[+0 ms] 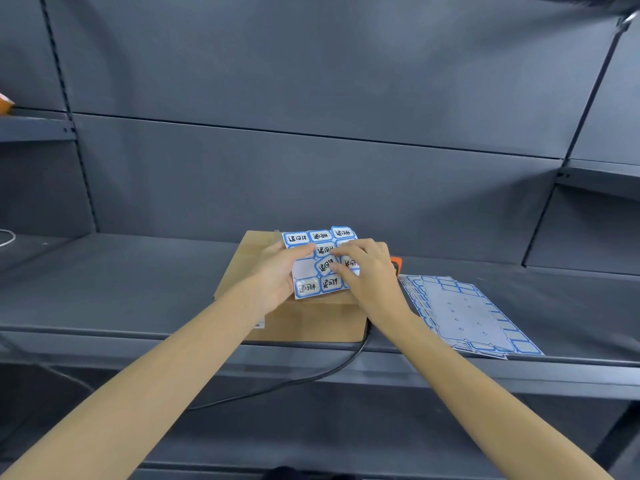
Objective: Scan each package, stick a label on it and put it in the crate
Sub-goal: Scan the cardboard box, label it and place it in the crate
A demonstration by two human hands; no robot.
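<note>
Grey metal shelf [104, 299]; black cable [311, 375] hangs over front edge.

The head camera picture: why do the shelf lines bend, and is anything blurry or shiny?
Head view: wide-angle lens bows the shelf edge and uprights; soft, even lighting; label sheet shows slight glare on its lower labels; forearms near the frame bottom look stretched and soft.

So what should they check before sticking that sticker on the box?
1. Label sheet held steady by the left hand: ok.
2. One label lifting under the right hand: ok, it sits tilted.
3. Label fully free of the sheet: cannot tell.
4. Cardboard box resting flat on the shelf: ok.
5. Bare spot on the box top: ok, left part shows.
6. Box already scanned: cannot tell.
</note>
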